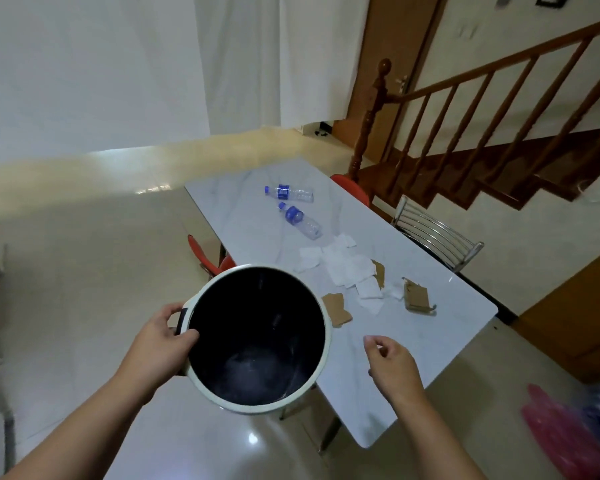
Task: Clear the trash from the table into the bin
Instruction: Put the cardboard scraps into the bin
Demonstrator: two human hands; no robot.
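Holding the bin (257,337) by its rim at the table's (430,344) near-left edge, the left hand (165,336) is clamped on it; the right hand (390,358) hovers loosely curled and empty over bare tabletop. Trash all still out — two bottles (300,220) far, paper (347,265) and cardboard (336,308) nearer. Risks: bottles likely roll off when nudged, light paper slides away, one-handed bin tips.

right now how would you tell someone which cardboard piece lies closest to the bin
Start at the white marble table, then find the bin held at its near left edge. The cardboard piece lies flat just beside the bin's rim. Unlike the folded cardboard further right, it is a single flat brown scrap, clear of the white tissues.
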